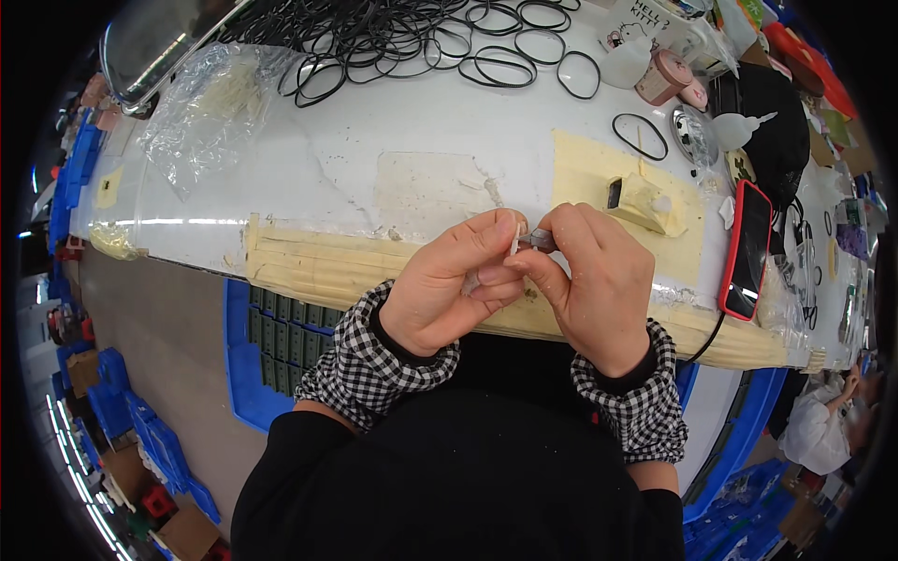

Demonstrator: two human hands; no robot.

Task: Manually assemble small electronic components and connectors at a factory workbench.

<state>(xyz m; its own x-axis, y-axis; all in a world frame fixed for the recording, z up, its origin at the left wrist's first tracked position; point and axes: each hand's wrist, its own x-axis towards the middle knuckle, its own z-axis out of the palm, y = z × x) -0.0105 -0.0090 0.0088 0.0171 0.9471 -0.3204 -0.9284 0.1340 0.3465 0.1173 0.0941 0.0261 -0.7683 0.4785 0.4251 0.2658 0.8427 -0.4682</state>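
Note:
Both my hands meet over the front edge of the white table. Between the thumb and fingers of my left hand (444, 285) is a small, thin, whitish piece (515, 239), pinched upright. My right hand (601, 280) pinches a small grey flat piece (539, 240) whose end touches or nearly touches the whitish one. Its exact kind is too small to tell, and my fingers cover part of both. Just beyond my right hand, a yellow taped block (645, 206) with a dark end rests on a yellow sheet (585, 173).
Many black rubber rings (374, 47) heap at the back, with one loose ring (640, 137) nearer. A clear plastic bag (210, 103) lies left. On the right are a phone in a red case (745, 251) and a pink cup (663, 78). Below the table stands a blue crate (245, 374).

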